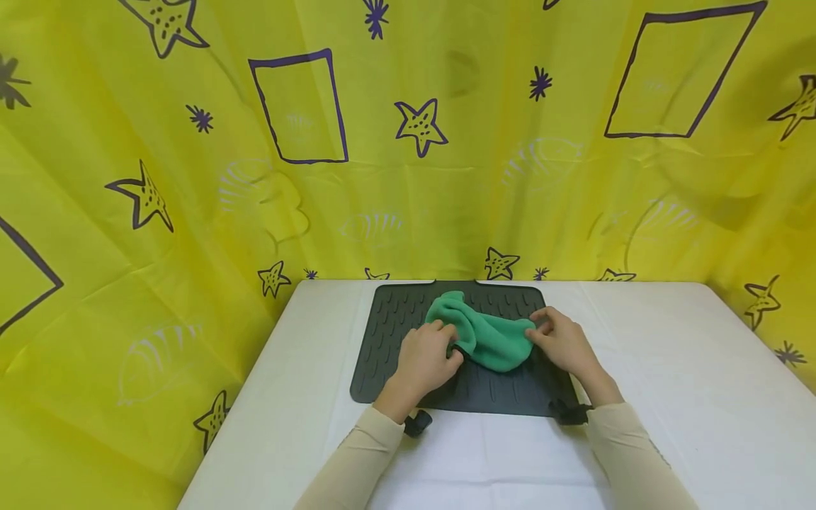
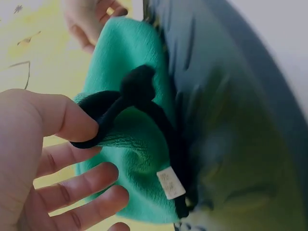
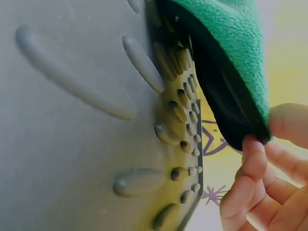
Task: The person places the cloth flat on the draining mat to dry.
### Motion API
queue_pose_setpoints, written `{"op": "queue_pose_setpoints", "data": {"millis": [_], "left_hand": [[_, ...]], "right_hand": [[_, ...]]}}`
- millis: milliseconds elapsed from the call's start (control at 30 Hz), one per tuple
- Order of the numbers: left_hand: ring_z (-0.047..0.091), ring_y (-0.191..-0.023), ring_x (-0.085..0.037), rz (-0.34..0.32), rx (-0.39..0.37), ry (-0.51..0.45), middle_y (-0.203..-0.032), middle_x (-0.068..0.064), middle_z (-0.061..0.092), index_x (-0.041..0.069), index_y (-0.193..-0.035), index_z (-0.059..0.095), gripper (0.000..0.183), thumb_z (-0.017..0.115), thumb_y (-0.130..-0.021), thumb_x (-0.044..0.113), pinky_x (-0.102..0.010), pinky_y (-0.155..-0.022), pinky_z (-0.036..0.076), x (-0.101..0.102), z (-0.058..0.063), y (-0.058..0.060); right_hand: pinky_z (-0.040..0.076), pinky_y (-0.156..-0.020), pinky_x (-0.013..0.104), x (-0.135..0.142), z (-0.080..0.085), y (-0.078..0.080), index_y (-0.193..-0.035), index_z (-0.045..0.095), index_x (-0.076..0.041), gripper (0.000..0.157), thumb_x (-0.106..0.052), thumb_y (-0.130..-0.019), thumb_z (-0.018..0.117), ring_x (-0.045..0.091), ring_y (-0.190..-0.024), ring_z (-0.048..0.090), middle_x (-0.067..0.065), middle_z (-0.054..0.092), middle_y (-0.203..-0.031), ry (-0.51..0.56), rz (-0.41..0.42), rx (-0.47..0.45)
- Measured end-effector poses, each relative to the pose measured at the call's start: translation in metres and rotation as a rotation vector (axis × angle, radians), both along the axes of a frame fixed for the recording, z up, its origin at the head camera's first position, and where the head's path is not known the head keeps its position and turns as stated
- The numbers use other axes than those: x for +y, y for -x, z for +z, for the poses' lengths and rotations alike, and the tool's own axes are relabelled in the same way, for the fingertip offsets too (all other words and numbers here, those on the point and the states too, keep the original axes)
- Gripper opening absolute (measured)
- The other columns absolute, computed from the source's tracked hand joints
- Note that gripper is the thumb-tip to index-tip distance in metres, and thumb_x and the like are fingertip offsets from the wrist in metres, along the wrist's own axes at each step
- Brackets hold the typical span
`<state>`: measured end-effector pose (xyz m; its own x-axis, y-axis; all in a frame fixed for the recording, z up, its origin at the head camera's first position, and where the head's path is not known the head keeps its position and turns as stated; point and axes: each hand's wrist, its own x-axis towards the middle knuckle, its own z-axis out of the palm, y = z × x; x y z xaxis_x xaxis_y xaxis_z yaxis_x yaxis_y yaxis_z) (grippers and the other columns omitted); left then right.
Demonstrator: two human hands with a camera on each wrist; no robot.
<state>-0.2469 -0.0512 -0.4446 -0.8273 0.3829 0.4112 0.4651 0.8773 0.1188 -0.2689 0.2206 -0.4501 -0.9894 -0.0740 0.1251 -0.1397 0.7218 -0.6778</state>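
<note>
A crumpled green cloth (image 1: pixel 500 340) with black edging lies across a dark grey ridged mat (image 1: pixel 382 354). My left hand (image 1: pixel 423 361) is at its near left part; in the left wrist view the thumb and index finger pinch a black cord loop, the other fingers loosely bent. Beside that loop are a black knot (image 2: pixel 138 86) and a small white tag (image 2: pixel 171 183). At the cloth's right end, my right hand (image 1: pixel 564 341) pinches the black-edged rim (image 3: pixel 260 132) between thumb and index finger, lifting it off the mat.
The mat sits on a white table (image 1: pixel 676 354) near its far edge. Behind the table hangs a yellow curtain (image 1: pixel 472 198) printed with stars and frames. Black wrist straps (image 1: pixel 570 412) sit at both wrists, over the mat's near edge.
</note>
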Motion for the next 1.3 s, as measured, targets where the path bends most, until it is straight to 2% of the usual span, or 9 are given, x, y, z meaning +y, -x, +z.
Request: {"op": "queue_pose_setpoints", "data": {"millis": [133, 267, 400, 533, 733, 867, 1067, 1200, 1300], "left_hand": [[0.057, -0.069, -0.011, 0.009, 0.001, -0.095, -0.084, 0.006, 0.064, 0.019, -0.092, 0.067, 0.012, 0.061, -0.082, 0.021, -0.028, -0.06, 0.046, -0.01, 0.004, 0.006], [0.057, -0.065, -0.011, 0.022, 0.017, -0.155, -0.082, 0.004, 0.065, 0.016, -0.094, 0.069, 0.014, 0.059, -0.083, 0.016, -0.027, -0.056, 0.046, -0.021, 0.008, 0.011], [0.056, -0.061, -0.011, 0.042, 0.052, -0.173, -0.077, 0.003, 0.065, 0.015, -0.092, 0.07, 0.014, 0.059, -0.083, 0.012, -0.026, -0.053, 0.044, -0.031, 0.01, 0.016], [0.059, -0.064, -0.012, 0.059, 0.066, -0.17, -0.078, 0.004, 0.067, 0.016, -0.089, 0.071, 0.014, 0.061, -0.082, 0.01, -0.027, -0.055, 0.047, -0.043, 0.012, 0.021], [0.059, -0.067, -0.012, 0.074, 0.016, -0.171, -0.081, 0.003, 0.067, 0.016, -0.087, 0.071, 0.014, 0.064, -0.079, 0.007, -0.026, -0.058, 0.047, -0.061, 0.015, 0.028], [0.057, -0.067, -0.012, 0.099, -0.043, -0.185, -0.079, 0.003, 0.063, 0.017, -0.085, 0.071, 0.015, 0.065, -0.078, 0.005, -0.026, -0.056, 0.045, -0.074, 0.018, 0.031], [0.06, -0.073, -0.015, 0.132, -0.117, -0.167, -0.08, 0.002, 0.063, 0.016, -0.085, 0.071, 0.013, 0.069, -0.08, 0.005, -0.03, -0.062, 0.049, -0.089, 0.017, 0.034], [0.061, -0.077, -0.017, 0.13, -0.155, -0.139, -0.081, 0.001, 0.064, 0.016, -0.083, 0.071, 0.013, 0.071, -0.079, 0.004, -0.033, -0.066, 0.05, -0.094, 0.015, 0.035], [0.06, -0.077, -0.018, 0.114, -0.191, -0.107, -0.081, 0.001, 0.064, 0.016, -0.082, 0.07, 0.012, 0.072, -0.079, 0.005, -0.034, -0.067, 0.05, -0.095, 0.013, 0.035]], "right_hand": [[0.044, -0.06, 0.03, 0.004, 0.001, 0.0, -0.119, 0.054, -0.003, 0.034, -0.025, -0.094, 0.06, 0.02, -0.073, 0.055, 0.013, 0.063, -0.09, 0.027, -0.032, 0.022], [0.044, -0.058, 0.029, 0.01, 0.001, 0.001, -0.121, 0.054, -0.003, 0.038, -0.029, -0.094, 0.059, 0.02, -0.072, 0.054, 0.013, 0.061, -0.089, 0.036, -0.066, 0.037], [0.044, -0.056, 0.028, 0.015, 0.001, 0.001, -0.123, 0.053, -0.003, 0.041, -0.032, -0.094, 0.059, 0.019, -0.069, 0.053, 0.013, 0.061, -0.089, 0.054, -0.094, 0.039], [0.043, -0.056, 0.027, 0.016, 0.002, 0.001, -0.124, 0.053, -0.002, 0.044, -0.033, -0.094, 0.06, 0.019, -0.07, 0.054, 0.014, 0.062, -0.089, 0.07, -0.11, 0.048], [0.043, -0.059, 0.028, 0.017, 0.002, 0.0, -0.124, 0.052, -0.001, 0.044, -0.032, -0.094, 0.06, 0.02, -0.073, 0.055, 0.017, 0.064, -0.092, 0.091, -0.146, 0.043], [0.043, -0.061, 0.029, 0.018, 0.001, 0.0, -0.124, 0.053, -0.001, 0.043, -0.031, -0.094, 0.059, 0.021, -0.074, 0.056, 0.017, 0.066, -0.093, 0.106, -0.181, 0.048], [0.043, -0.062, 0.029, 0.018, -0.003, 0.0, -0.123, 0.054, -0.001, 0.042, -0.032, -0.095, 0.059, 0.022, -0.076, 0.057, 0.017, 0.066, -0.093, 0.119, -0.214, 0.052], [0.044, -0.063, 0.029, 0.018, -0.004, 0.0, -0.124, 0.053, -0.001, 0.043, -0.033, -0.095, 0.058, 0.025, -0.081, 0.059, 0.019, 0.066, -0.097, 0.124, -0.218, 0.035], [0.044, -0.066, 0.028, 0.019, -0.003, 0.0, -0.128, 0.049, -0.001, 0.048, -0.037, -0.096, 0.056, 0.026, -0.084, 0.061, 0.02, 0.066, -0.101, 0.127, -0.188, -0.006]]}}
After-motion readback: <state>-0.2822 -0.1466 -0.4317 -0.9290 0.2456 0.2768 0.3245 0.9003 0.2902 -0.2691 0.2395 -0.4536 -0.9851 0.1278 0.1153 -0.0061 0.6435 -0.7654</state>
